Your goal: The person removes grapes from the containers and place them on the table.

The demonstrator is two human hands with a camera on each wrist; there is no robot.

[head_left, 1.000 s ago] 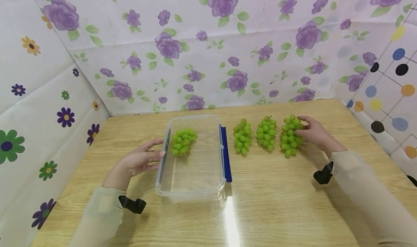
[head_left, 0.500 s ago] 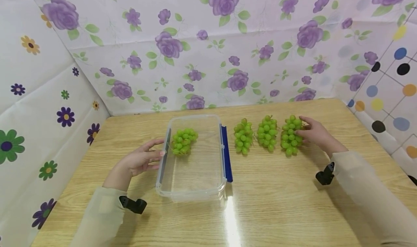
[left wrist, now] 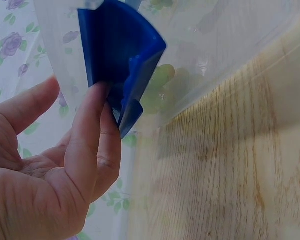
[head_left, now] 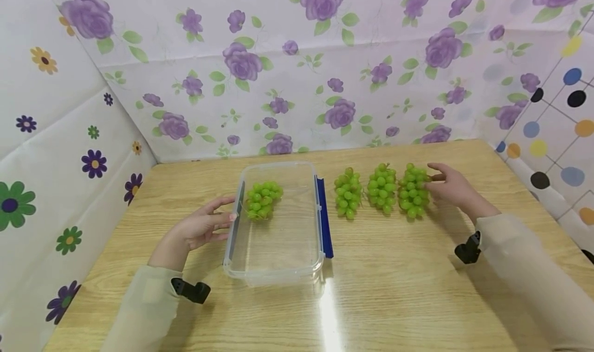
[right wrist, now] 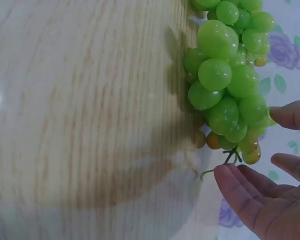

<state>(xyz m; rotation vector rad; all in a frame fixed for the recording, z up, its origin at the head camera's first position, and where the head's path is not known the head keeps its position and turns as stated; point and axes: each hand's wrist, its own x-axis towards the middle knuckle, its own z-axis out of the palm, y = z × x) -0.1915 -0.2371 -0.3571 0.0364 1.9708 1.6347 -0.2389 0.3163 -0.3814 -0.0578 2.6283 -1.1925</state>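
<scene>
A clear plastic container stands left of centre on the wooden table, with one bunch of green grapes in its far end. My left hand rests against the container's left side, its straight fingers touching the blue latch. Three more green bunches lie in a row to the container's right: left, middle and right. My right hand sits at the right bunch. Its relaxed fingers lie beside the stem without closing on it.
A blue latch runs along the container's right side. Flowered sheets wall the table at the back and left, and a dotted sheet closes the right. The wooden table stretches toward me.
Both hands stay where they were; only the view has shifted slightly.
</scene>
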